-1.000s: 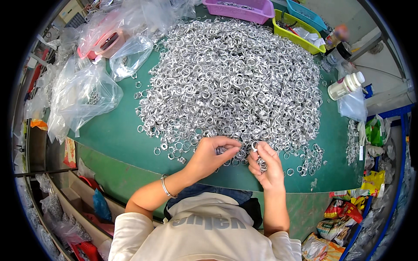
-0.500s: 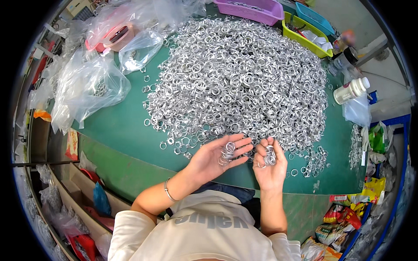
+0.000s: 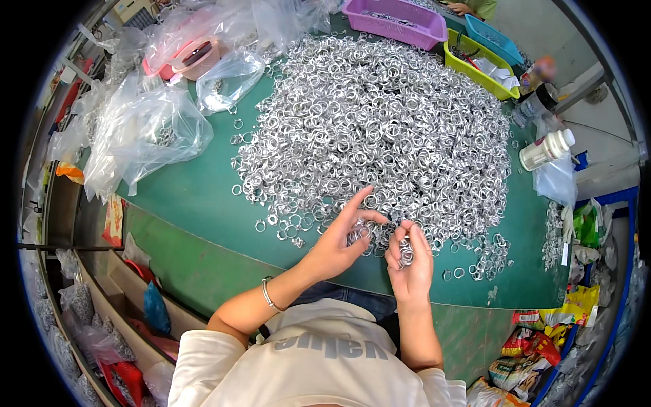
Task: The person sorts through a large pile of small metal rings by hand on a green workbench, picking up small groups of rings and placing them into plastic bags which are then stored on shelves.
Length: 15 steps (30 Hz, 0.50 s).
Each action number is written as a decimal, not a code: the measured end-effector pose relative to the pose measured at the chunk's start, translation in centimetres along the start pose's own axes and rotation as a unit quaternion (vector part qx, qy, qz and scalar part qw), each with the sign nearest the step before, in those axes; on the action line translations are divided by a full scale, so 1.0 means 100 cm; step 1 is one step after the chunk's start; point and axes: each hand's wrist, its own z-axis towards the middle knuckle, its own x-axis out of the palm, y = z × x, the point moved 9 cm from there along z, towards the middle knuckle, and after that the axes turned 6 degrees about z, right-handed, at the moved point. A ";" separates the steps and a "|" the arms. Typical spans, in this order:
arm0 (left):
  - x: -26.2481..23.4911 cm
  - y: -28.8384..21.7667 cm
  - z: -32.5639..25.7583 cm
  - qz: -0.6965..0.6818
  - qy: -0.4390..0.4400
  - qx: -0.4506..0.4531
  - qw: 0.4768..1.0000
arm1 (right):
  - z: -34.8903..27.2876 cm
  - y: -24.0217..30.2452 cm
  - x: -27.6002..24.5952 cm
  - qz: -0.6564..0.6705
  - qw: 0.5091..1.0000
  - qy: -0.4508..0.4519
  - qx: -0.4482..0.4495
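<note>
A big heap of small silver metal rings (image 3: 380,129) covers the middle of the green table (image 3: 196,197). My left hand (image 3: 342,237) rests at the heap's near edge, fingers spread, thumb and fingertips touching loose rings. My right hand (image 3: 409,261) is just beside it, fingers curled around a small stack of rings (image 3: 405,252). A thin bracelet (image 3: 266,293) sits on my left wrist.
Clear plastic bags (image 3: 146,132) lie at the left, some holding rings. A pink round container (image 3: 193,57) sits at the back left. Purple (image 3: 397,20), yellow-green (image 3: 478,68) and blue (image 3: 495,41) trays stand at the back. White bottles (image 3: 546,149) stand at the right. Another person's hand (image 3: 464,8) shows beyond the trays.
Both hands have stayed at the heap's near edge. My left fingers have spread wider over the rings, and my right hand has gathered a small stack of rings.
</note>
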 end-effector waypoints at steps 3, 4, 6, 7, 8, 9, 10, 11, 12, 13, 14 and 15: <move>0.002 -0.005 -0.002 0.042 0.013 -0.012 0.999 | -0.002 0.005 0.015 -0.230 0.968 0.081 -0.053; 0.002 -0.007 -0.002 0.064 0.017 -0.012 0.998 | -0.002 0.007 0.016 -0.280 0.955 0.068 -0.074; -0.001 -0.014 -0.001 0.153 -0.001 0.021 0.988 | 0.002 0.007 0.016 -0.276 0.957 0.059 -0.062; -0.004 -0.021 -0.001 0.220 -0.023 0.053 0.974 | 0.004 0.008 0.016 -0.274 0.959 0.054 -0.056; -0.006 -0.024 -0.001 0.237 -0.035 0.067 0.968 | 0.009 0.007 0.014 -0.172 0.982 0.069 -0.036; -0.007 -0.028 -0.001 0.255 -0.048 0.081 0.962 | 0.011 0.007 0.011 -0.113 0.992 0.051 -0.023; -0.009 -0.031 -0.001 0.226 -0.053 0.079 0.970 | 0.013 0.007 0.008 -0.053 0.998 0.033 -0.009; -0.011 -0.032 -0.001 0.196 -0.059 0.075 0.976 | 0.014 0.005 0.006 0.006 1.000 0.016 0.007; -0.019 -0.011 -0.003 0.000 -0.092 -0.020 0.996 | 0.014 -0.005 0.005 0.129 0.991 0.017 0.028; -0.014 0.015 -0.012 -0.196 -0.120 -0.112 0.967 | 0.009 -0.004 0.010 0.134 0.990 0.029 -0.009; -0.001 0.039 -0.024 -0.385 -0.146 -0.196 0.890 | 0.003 -0.004 0.018 0.125 0.991 0.023 -0.039; 0.004 0.042 -0.029 -0.439 -0.218 -0.170 0.855 | -0.002 -0.005 0.027 0.118 0.991 0.021 -0.066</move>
